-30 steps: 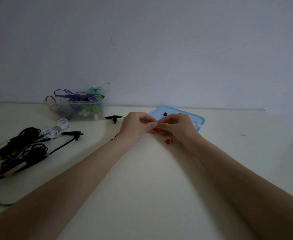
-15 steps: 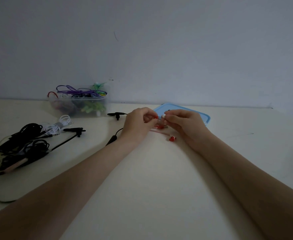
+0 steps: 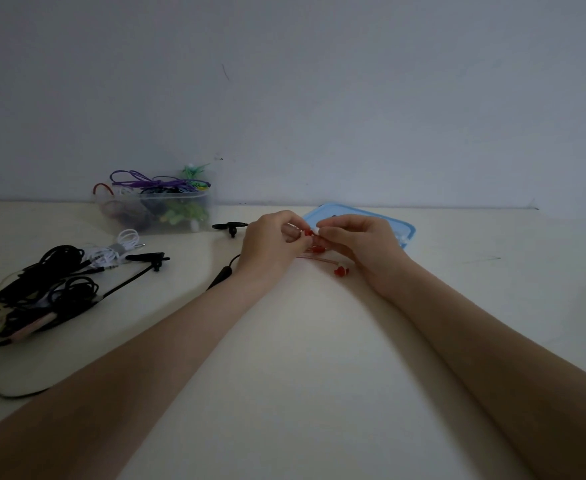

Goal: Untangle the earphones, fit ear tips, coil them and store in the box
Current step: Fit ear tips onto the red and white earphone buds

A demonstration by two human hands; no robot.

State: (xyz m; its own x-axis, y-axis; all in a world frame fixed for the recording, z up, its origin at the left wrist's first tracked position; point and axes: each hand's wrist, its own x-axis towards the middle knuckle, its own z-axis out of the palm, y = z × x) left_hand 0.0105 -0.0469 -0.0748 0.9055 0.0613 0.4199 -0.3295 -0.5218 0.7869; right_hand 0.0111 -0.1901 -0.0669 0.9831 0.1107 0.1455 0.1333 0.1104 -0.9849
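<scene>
Both hands work close together near the far middle of the bench [image 3: 302, 341], just in front of the blue lid [image 3: 385, 218].

Left hand [image 3: 270, 247]: grip closed in a pinch on a red earbud [image 3: 307, 233], fingers curled, the bud held up off the bench, probably so its nozzle faces the other hand.

Right hand [image 3: 360, 244]: fingertips pinch a small white ear tip [image 3: 317, 230], brought right up to the red bud. The two parts look nearly touching; whether the tip is seated yet I cannot tell, too small.

Red earphone cable [image 3: 319, 259] trails on the bench under the hands. The second red earbud [image 3: 340, 271] lies loose on the bench just beside the right wrist, apparently parked there until its turn.

Judgement: step in hand is fitting ear tips. Coiling and storing are not yet done for this pair.

Clear box [image 3: 166, 211] stands at the wall, left of the hands, already holding purple, green and other coiled cables. A few small pieces on the lid may be spare tips; I cannot tell.

Also on the bench: black earphones [image 3: 230, 227] by the box, a white coiled set [image 3: 114, 251], and a dark tangle of cables [image 3: 42, 289] far left, apparently awaiting the same treatment.
</scene>
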